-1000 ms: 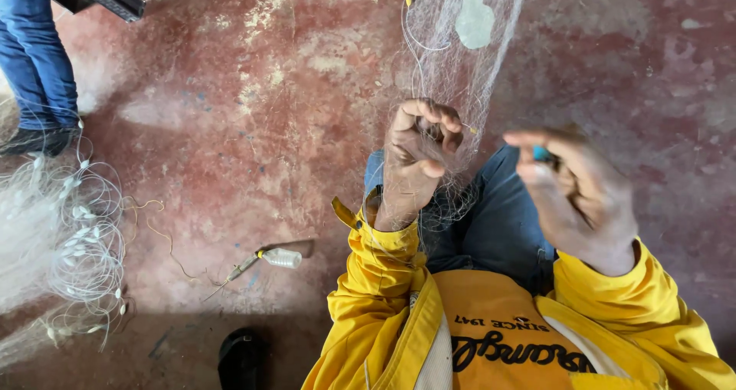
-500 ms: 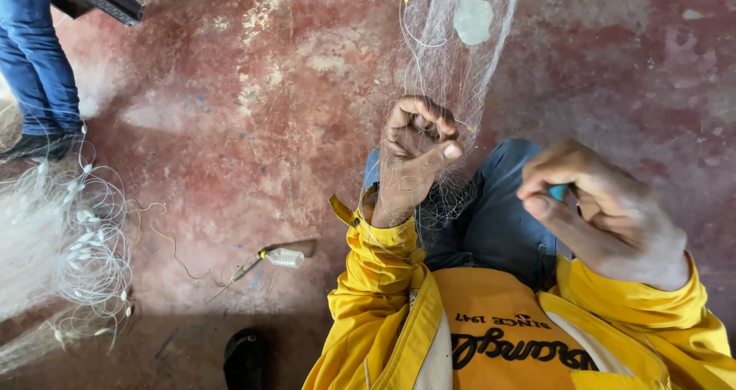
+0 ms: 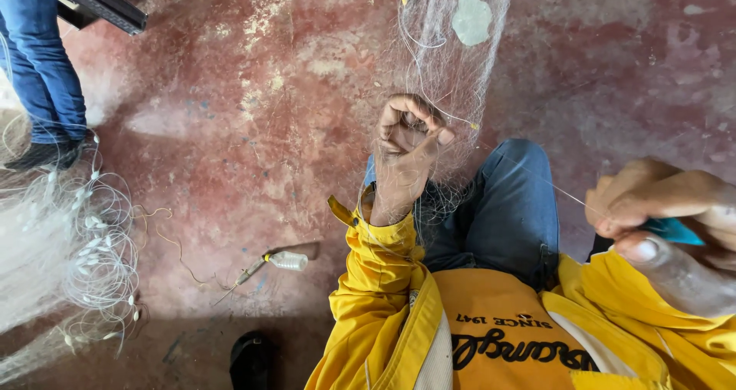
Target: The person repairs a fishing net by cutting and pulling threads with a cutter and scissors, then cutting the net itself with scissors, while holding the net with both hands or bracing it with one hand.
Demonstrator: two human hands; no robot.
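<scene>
My left hand point(image 3: 406, 149) is raised in front of me, fingers pinched on the fine white fishing net point(image 3: 452, 60) that hangs from above. My right hand point(image 3: 663, 206) is close to the camera at the right, shut on a teal netting needle point(image 3: 675, 231). A thin line point(image 3: 552, 187) runs taut from the net at my left hand to my right hand. Below are my yellow sleeves point(image 3: 376, 298) and blue-jeaned knee point(image 3: 502, 206).
A heap of white net with small floats point(image 3: 69, 244) lies on the red floor at left. Another person's jeans-clad leg and dark shoe point(image 3: 42, 76) stand at top left. A small spool tool point(image 3: 284, 261) lies on the floor. A black sandal point(image 3: 251, 359) sits near the bottom.
My right hand has drawn down and to the right, closer to the camera, pulling the line taut. My left hand has kept its grip on the net.
</scene>
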